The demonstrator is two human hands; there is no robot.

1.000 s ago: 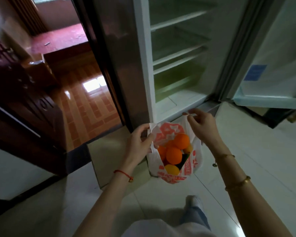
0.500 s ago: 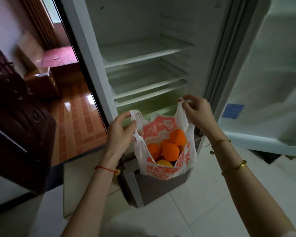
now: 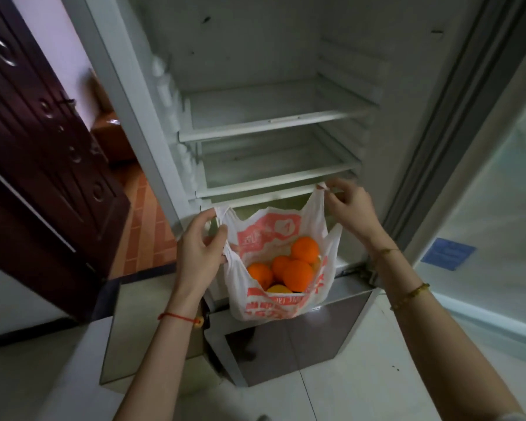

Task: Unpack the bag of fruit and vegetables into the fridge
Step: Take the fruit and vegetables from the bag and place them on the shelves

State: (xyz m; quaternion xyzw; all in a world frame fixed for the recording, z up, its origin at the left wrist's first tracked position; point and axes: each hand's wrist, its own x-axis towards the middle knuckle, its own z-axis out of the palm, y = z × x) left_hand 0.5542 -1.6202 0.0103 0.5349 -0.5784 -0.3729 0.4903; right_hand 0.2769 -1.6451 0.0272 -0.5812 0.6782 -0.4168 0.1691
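A dark brown panelled door (image 3: 43, 153) stands open on the left. Beyond the door, a reddish tiled floor (image 3: 148, 232) runs back to a brown cabinet (image 3: 113, 138) against a pale wall (image 3: 61, 34). In front of the door, glossy white floor tiles (image 3: 362, 387) spread under dim, even light.

A home: open fridge (image 3: 271, 123), wooden door (image 3: 43, 147), tiled floor (image 3: 362, 390).
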